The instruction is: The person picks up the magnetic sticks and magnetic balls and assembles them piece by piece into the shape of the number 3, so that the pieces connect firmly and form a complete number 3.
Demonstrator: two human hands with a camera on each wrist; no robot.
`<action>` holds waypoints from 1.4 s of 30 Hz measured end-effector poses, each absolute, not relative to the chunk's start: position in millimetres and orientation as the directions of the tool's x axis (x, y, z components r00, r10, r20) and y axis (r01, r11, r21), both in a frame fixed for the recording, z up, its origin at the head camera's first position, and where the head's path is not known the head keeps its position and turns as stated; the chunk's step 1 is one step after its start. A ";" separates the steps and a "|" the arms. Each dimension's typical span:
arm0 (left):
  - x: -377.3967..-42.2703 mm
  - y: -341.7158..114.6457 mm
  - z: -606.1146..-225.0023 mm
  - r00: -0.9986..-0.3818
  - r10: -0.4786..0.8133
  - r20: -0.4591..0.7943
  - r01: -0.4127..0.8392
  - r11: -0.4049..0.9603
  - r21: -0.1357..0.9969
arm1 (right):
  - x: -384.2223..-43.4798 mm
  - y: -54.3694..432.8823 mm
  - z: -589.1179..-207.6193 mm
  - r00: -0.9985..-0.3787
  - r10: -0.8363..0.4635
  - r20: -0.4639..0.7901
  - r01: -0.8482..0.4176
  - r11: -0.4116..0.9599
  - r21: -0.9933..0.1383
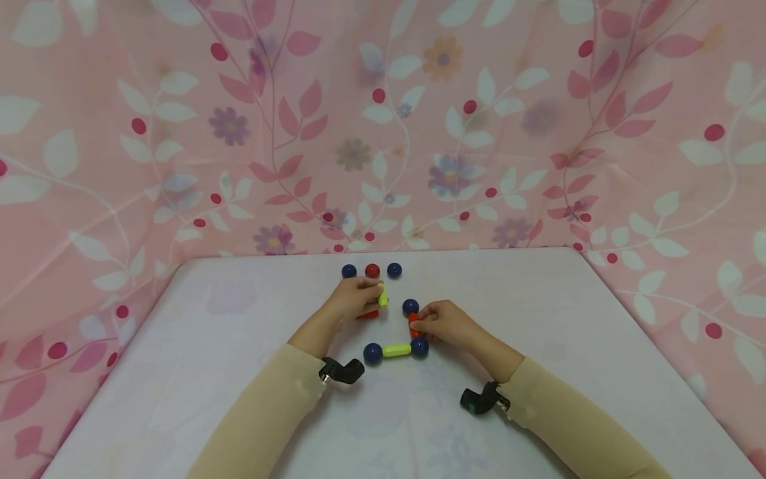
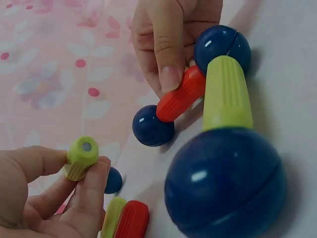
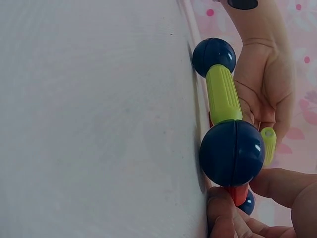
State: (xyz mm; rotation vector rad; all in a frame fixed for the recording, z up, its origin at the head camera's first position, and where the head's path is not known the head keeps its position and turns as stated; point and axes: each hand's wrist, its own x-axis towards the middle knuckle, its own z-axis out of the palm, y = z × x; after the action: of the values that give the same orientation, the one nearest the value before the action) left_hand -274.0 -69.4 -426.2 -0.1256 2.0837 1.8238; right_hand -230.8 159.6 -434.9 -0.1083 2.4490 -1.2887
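- The left hand [image 1: 358, 297] pinches a loose yellow-green rod [image 1: 383, 295] between the thumb and the fingers; this rod is at the fingertips, on the side which faces the right hand.
- The right hand [image 1: 445, 320] pinches a red rod [image 1: 414, 325]; the gap between its thumb and fingers is narrow, only as thick as the rod.
- The red rod touches a far ball [image 1: 410, 307], just beyond the right fingertips, and a corner ball [image 1: 419, 347], just on the near side of them; both are blue.
- From the corner ball, a joined yellow-green rod [image 1: 397, 350] goes leftward to an end ball [image 1: 373, 354], also blue, nearer to the person than the left hand.
- Both forearms come from the near side and lean toward each other, in beige sleeves [image 1: 263, 412], with a black camera [image 1: 344, 370] at each wrist.
- Beyond the left hand stand three balls in a row: blue [image 1: 349, 271], red [image 1: 372, 270] and blue [image 1: 394, 269].
- The left wrist view shows a spare yellow-green rod [image 2: 114, 216] beside a spare red rod [image 2: 132, 220], near the left fingers; in the head view only the red one is seen, partly covered by this hand.
- Both wrist views show a grey round spot [image 2: 86, 146] on the end of the loose rod, which the head view does not let me see.
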 end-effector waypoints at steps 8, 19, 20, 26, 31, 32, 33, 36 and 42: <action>-280.7 -56.6 -425.5 -0.931 0.181 -0.315 -0.292 0.144 0.945 | -231.2 159.3 -434.9 -0.932 -0.235 -0.276 0.095 0.575 -0.812; -291.0 -29.3 -422.6 -0.955 0.149 -0.258 -0.249 0.076 0.965 | -229.2 159.5 -434.6 -0.932 -0.236 -0.275 0.089 0.589 -0.803; -291.3 -27.1 -422.2 -0.955 0.150 -0.254 -0.245 0.076 0.967 | -228.5 159.6 -434.5 -0.932 -0.236 -0.274 0.088 0.588 -0.804; -292.5 -18.2 -424.7 -0.963 0.125 -0.240 -0.227 0.113 0.967 | -227.1 159.3 -436.1 -0.930 -0.264 -0.257 0.063 0.573 -0.817; -293.0 -13.4 -428.6 -0.973 0.089 -0.212 -0.185 0.244 0.952 | -227.9 159.7 -437.6 -0.926 -0.275 -0.260 0.063 0.565 -0.822; -293.2 -12.5 -429.6 -0.975 0.090 -0.204 -0.173 0.270 0.947 | -227.8 160.0 -437.7 -0.926 -0.274 -0.260 0.064 0.565 -0.823; -293.4 -11.8 -430.4 -0.977 0.091 -0.195 -0.159 0.302 0.940 | -227.5 160.2 -437.4 -0.926 -0.273 -0.260 0.065 0.564 -0.823; -293.5 -11.0 -432.8 -0.980 0.094 -0.175 -0.126 0.390 0.912 | -226.3 159.6 -436.3 -0.926 -0.272 -0.260 0.066 0.563 -0.824; -292.2 -9.9 -435.7 -0.983 0.097 -0.159 -0.093 0.481 0.872 | -226.1 158.0 -435.2 -0.927 -0.274 -0.257 0.061 0.563 -0.824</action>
State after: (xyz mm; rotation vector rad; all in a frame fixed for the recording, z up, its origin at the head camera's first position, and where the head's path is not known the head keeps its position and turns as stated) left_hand -292.2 -9.9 -435.7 0.0033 2.5384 1.5121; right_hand -226.1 158.0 -435.2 -0.1737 2.4436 -1.3078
